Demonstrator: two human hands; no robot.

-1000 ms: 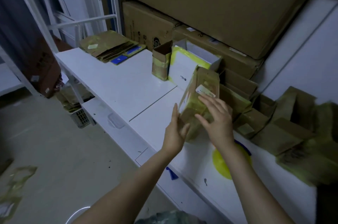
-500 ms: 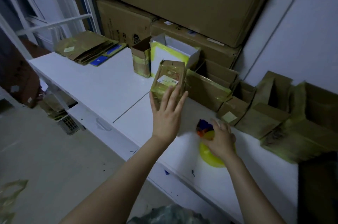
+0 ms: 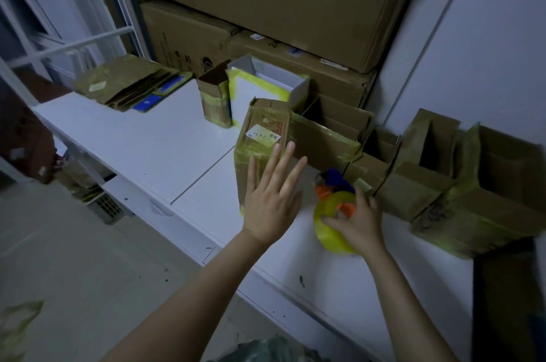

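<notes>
Taped cardboard box [image 3: 266, 113] is seen standing upright on the white table [image 3: 147, 140], by the seam in the tabletop, with a pale label [image 3: 263, 134] stuck on the face turned toward the camera. The left hand [image 3: 270, 202] is laid against the lower part of that face, its fingers [image 3: 283, 160] straight and spread, with nothing gripped. Just right of the box, a yellow tape roll [image 3: 326, 225] with orange and blue parts is gripped low over the table by the right hand [image 3: 359, 222], whose fingers are curled round its rim. Behind the box, a white box [image 3: 260, 95] edged with yellow tape and a small open brown box [image 3: 214, 101] are set. A row of open brown boxes [image 3: 413, 184] is lined up along the wall to the right. Flattened cartons [image 3: 130, 85] are piled at the table's far left end.
</notes>
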